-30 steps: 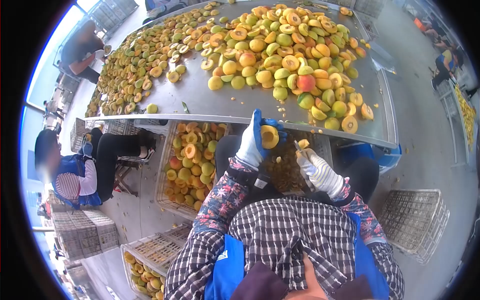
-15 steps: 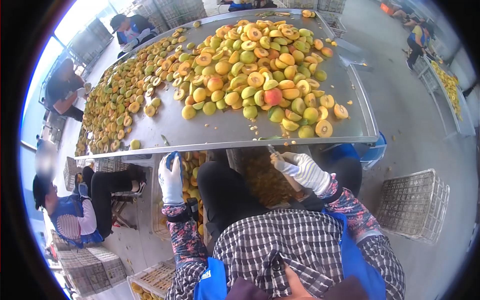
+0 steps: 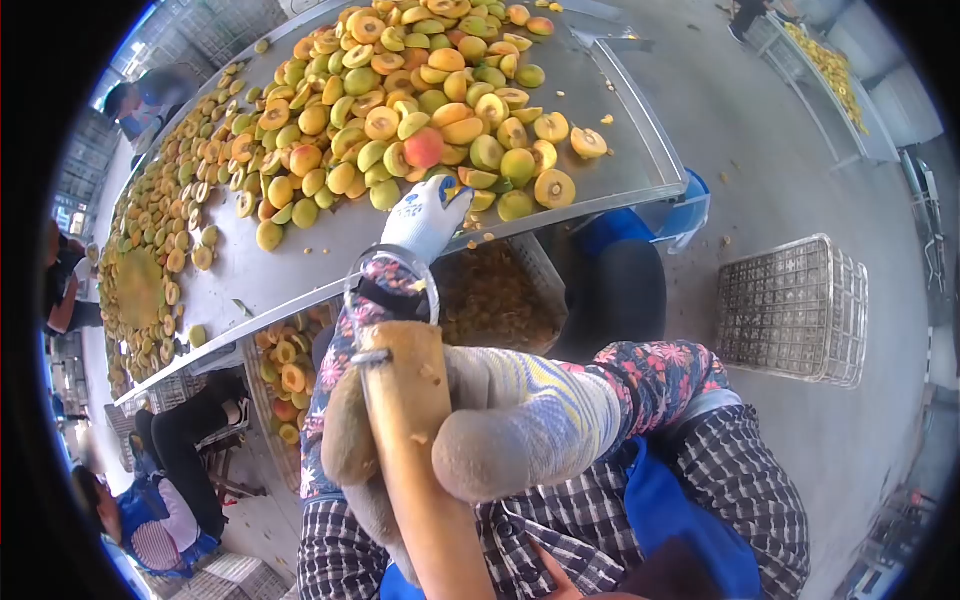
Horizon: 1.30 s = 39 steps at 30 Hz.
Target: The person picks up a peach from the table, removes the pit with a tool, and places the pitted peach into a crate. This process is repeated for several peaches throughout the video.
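Observation:
Close to the camera, my right hand [image 3: 520, 425], in a striped glove with grey fingers, is wrapped round the wooden handle [image 3: 415, 430] of a tool. A thin metal loop [image 3: 436, 290] stands out from the handle's far end and overlaps the view of my left wrist. My left hand [image 3: 428, 215], in a white and blue glove, is at the near edge of the fruit pile, its fingers curled on a yellow fruit piece. Just beyond it lies a red fruit [image 3: 423, 148] among cut yellow-green halves [image 3: 380, 122].
The metal table [image 3: 300, 262] carries the pile. Below its edge are a crate of fruit halves [image 3: 292, 375] and a crate of brown pieces [image 3: 500, 300]. An upright plastic crate [image 3: 780, 310] and a blue bucket [image 3: 680, 205] are at right. A seated person [image 3: 160, 520] is at lower left.
My left hand has gone from the table's front edge to the fruit pile. My right hand has come up close to the camera with the tool. The view has turned and shifted right.

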Motion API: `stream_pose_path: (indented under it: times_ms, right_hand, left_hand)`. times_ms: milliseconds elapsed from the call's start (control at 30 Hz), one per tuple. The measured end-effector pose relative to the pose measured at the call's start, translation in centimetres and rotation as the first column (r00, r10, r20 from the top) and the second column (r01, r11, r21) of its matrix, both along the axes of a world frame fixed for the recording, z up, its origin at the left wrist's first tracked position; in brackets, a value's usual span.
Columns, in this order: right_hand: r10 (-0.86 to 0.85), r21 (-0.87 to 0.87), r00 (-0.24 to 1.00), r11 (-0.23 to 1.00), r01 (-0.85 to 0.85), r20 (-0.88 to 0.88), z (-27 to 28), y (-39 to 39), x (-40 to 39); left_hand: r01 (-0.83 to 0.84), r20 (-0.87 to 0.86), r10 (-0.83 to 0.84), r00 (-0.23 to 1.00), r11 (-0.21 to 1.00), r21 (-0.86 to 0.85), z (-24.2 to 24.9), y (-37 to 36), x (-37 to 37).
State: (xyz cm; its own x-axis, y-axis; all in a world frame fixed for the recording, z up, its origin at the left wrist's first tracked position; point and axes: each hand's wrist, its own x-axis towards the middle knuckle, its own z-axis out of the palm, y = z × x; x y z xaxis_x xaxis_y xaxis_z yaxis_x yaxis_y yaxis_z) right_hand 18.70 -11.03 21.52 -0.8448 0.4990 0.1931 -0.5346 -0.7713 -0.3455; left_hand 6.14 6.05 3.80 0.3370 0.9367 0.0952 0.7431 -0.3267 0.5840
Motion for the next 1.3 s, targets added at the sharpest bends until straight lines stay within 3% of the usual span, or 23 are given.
stream_pose_path:
  times_ms: [67, 100, 167, 233, 300, 433, 500, 533, 567, 600, 633, 700, 733, 767, 833, 900, 967, 1100, 1133, 1167, 1200, 1267, 1300]
  right_hand:
    - [-0.012, -0.003, 0.996, 1.0, 0.012, -0.087, -0.2, -0.2, -0.3]
    - [-0.013, 0.007, 0.984, 1.0, 0.014, -0.176, -0.2, -0.3, -0.4]
    - [0.038, 0.022, 0.988, 0.999, -0.035, -0.146, -0.4, -0.3, -0.2]
    - [0.22, 0.124, 0.969, 0.971, -0.206, -0.111, -0.7, 0.1, -0.4]
    - [0.17, 0.129, 0.976, 0.98, -0.152, -0.139, -1.2, -0.2, -0.7]
    - [-0.05, -0.029, 0.995, 0.998, 0.047, -0.087, -1.2, 1.0, 0.8]
    - [-0.121, -0.064, 0.949, 0.992, 0.106, -0.291, -2.5, 1.0, 0.3]
    - [-0.06, -0.051, 0.942, 0.998, 0.046, -0.33, -2.5, 0.6, -0.1]
    - [-0.234, -0.146, 0.903, 0.97, 0.193, -0.361, -2.4, -0.1, -0.4]
    - [-0.406, -0.244, 0.839, 0.91, 0.335, -0.363, -2.0, -0.4, -0.4]
    - [-0.316, -0.22, 0.862, 0.944, 0.245, -0.396, -0.9, -0.1, -0.2]
    - [-0.217, -0.124, 0.879, 0.976, 0.181, -0.425, -0.4, -0.2, 0.2]
    - [-0.19, -0.083, 0.884, 0.982, 0.171, -0.426, -0.4, -0.5, 0.4]
    - [-0.167, -0.048, 0.887, 0.986, 0.162, -0.429, -0.4, -0.6, 0.5]
    - [-0.121, 0.037, 0.898, 0.988, 0.15, -0.423, -0.4, -0.7, 1.0]
    - [-0.08, 0.111, 0.898, 0.984, 0.14, -0.433, -0.4, -1.2, 1.2]
    - [-0.045, 0.186, 0.906, 0.973, 0.135, -0.421, -0.9, -1.3, 2.0]
    - [-0.042, 0.293, 0.921, 0.941, 0.167, -0.388, -2.5, -0.8, 2.0]
    - [-0.221, 0.223, 0.835, 0.901, 0.373, -0.504, -2.7, -0.7, -0.1]
    - [-0.203, 0.266, 0.932, 0.921, 0.286, -0.299, -1.9, 0.4, 0.2]
    - [-0.311, 0.288, 0.948, 0.904, 0.317, -0.069, -2.6, 0.8, 1.0]
    - [-0.463, 0.379, 0.826, 0.862, 0.337, 0.321, -5.8, 2.3, 1.6]
    - [-0.459, 0.426, 0.76, 0.865, 0.265, 0.46, -7.9, 3.3, 1.8]
  left_hand:
    - [-0.159, -0.254, 0.113, 0.961, 0.973, -0.168, -0.3, 0.8, 2.2]
    - [-0.156, -0.254, 0.11, 0.961, 0.973, -0.172, -0.8, 1.0, 2.8]
    - [-0.226, -0.315, 0.14, 0.939, 0.94, -0.254, -1.8, 1.1, 4.1]
    - [-0.252, -0.317, 0.156, 0.935, 0.923, -0.29, -1.3, 1.1, 4.8]
    - [-0.211, -0.219, 0.151, 0.964, 0.936, -0.283, -2.0, 1.1, 4.5]
    - [-0.159, -0.005, 0.162, 0.987, 0.959, -0.235, -5.0, 1.1, 3.1]
    - [-0.132, 0.078, 0.159, 0.984, 0.952, -0.276, -8.1, 1.7, 2.2]
    - [-0.053, 0.026, 0.054, 0.998, 0.998, -0.03, -11.8, 2.6, 1.7]
    - [0.059, -0.064, -0.047, 0.997, 0.978, 0.201, -14.4, 3.4, 0.8]
    - [-0.057, 0.031, 0.053, 0.998, 0.991, 0.125, -10.8, 2.0, 0.6]
    - [-0.16, 0.129, 0.153, 0.98, 0.986, 0.047, -6.7, 0.7, 0.7]
    - [-0.058, 0.476, 0.227, 0.849, 0.937, -0.344, -5.0, 0.6, -0.6]
    - [0.067, 0.668, 0.357, 0.653, 0.851, -0.52, -4.4, 0.2, -1.1]
    - [0.214, 0.769, 0.441, 0.463, 0.787, -0.579, -4.0, -0.4, -2.0]
    - [0.341, 0.795, 0.601, 0.089, 0.731, -0.591, -1.0, -2.6, -3.0]
    - [0.437, 0.766, 0.639, -0.074, 0.711, -0.551, -0.9, -3.4, -4.8]
    - [0.467, 0.644, 0.697, -0.314, 0.704, -0.534, -0.6, -4.7, -5.7]
    - [0.517, 0.59, 0.626, -0.51, 0.771, -0.371, 0.0, -6.8, -6.9]
    - [0.506, 0.569, 0.633, -0.525, 0.77, -0.389, 0.3, -7.4, -6.9]
    - [0.519, 0.564, 0.635, -0.528, 0.767, -0.378, 0.2, -7.9, -6.9]
    - [0.466, 0.597, 0.612, -0.519, 0.788, -0.403, 0.1, -8.4, -6.7]
    - [0.374, 0.656, 0.575, -0.488, 0.817, -0.438, -0.3, -8.9, -6.4]
    - [0.381, 0.653, 0.575, -0.493, 0.817, -0.432, -0.5, -9.0, -6.2]
